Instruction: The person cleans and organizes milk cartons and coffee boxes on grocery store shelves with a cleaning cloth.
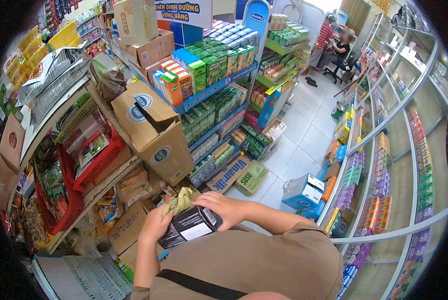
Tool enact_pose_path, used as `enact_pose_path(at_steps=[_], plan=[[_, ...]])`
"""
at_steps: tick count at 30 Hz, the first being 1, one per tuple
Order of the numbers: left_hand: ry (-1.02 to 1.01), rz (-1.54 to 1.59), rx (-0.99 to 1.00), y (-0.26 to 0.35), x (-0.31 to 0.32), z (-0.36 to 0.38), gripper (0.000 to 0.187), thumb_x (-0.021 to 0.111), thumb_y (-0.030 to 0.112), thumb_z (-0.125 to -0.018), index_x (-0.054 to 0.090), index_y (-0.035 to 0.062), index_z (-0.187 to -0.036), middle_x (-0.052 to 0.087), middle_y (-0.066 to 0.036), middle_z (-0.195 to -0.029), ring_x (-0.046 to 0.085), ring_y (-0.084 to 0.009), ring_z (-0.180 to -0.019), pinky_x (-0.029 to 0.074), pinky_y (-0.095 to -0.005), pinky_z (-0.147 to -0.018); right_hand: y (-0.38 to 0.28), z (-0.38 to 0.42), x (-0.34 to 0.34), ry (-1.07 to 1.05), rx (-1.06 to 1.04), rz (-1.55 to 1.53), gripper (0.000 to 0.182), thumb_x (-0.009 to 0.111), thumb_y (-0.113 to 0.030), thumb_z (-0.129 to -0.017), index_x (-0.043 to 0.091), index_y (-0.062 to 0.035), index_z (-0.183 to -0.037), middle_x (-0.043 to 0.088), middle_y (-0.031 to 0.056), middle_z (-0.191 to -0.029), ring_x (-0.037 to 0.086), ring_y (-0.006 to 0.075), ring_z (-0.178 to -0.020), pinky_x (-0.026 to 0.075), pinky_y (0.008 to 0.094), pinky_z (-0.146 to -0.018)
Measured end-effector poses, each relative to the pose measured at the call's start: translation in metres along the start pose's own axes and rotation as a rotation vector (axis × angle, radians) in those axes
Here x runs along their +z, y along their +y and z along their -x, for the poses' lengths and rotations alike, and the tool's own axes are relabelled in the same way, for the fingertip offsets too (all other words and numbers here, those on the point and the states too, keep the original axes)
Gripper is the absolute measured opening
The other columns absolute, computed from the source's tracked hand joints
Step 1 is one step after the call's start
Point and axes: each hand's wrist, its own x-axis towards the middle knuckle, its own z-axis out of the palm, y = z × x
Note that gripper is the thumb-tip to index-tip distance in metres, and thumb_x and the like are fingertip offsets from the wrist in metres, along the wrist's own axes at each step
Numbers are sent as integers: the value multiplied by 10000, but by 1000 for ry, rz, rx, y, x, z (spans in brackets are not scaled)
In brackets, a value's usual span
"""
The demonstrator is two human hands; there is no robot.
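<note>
A black box (189,226) with a white label and a barcode is held tilted close to my body. My right hand (221,207) grips its right end, fingers over the top edge. At the box's left end is my left hand (155,224), closed, with a crumpled yellow-green cloth (180,201) at its fingertips. The cloth lies against the upper edge of the box. How far the left fingers also reach around the box is hidden.
An open cardboard carton (156,135) stands ahead on the left, beside a red basket (91,167). Milk cartons fill a blue-edged rack (214,87). Glass-fronted shelving (369,135) runs along my right. Two people (334,45) are at the aisle's far end; a blue box (304,192) sits on the floor.
</note>
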Motion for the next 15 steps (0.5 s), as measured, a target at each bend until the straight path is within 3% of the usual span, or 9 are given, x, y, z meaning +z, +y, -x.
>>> enact_pose_path(at_steps=[3, 7, 9, 11, 15], plan=[[37, 126, -100, 0, -7, 2, 302, 522, 229, -819, 544, 33, -1047, 600, -227, -932, 566, -376, -937, 437, -407, -774, -4, -2, -2, 108, -46, 52, 876, 733, -328, -519, 369, -6, -1247, 431, 200, -1187, 403, 357, -1126, 292, 435, -977], [-83, 145, 0, -47, -8, 5, 275, 518, 194, -782, 567, 31, -998, 608, -204, -928, 580, -351, -907, 444, -388, -766, -4, -7, -10, 78, 4, 72, 921, 732, -377, -474, 390, -16, -1249, 484, 191, -1166, 449, 349, -1098, 328, 430, -939], [-78, 12, -230, -55, -17, 17, 274, 516, 214, -755, 588, 41, -955, 604, -207, -850, 588, -348, -811, 452, -380, -715, -8, -11, -20, 70, 65, 85, 905, 733, -391, -467, 416, -15, -1227, 503, 197, -1139, 461, 349, -1085, 341, 424, -926], [-91, -75, -359, -78, -18, 29, 268, 513, 210, -749, 599, 42, -939, 614, -187, -828, 595, -329, -780, 454, -367, -705, -6, -10, -32, 175, 64, 82, 879, 732, -392, -470, 436, -17, -1207, 513, 198, -1115, 471, 355, -1063, 350, 420, -917], [44, 121, -402, -109, -9, 67, 285, 505, 199, -767, 584, 34, -986, 621, -128, -777, 582, -231, -697, 447, -346, -648, -22, 5, -83, 450, 106, 68, 915, 737, -404, -408, 474, 5, -1182, 515, 166, -1100, 483, 314, -1038, 362, 379, -911]])
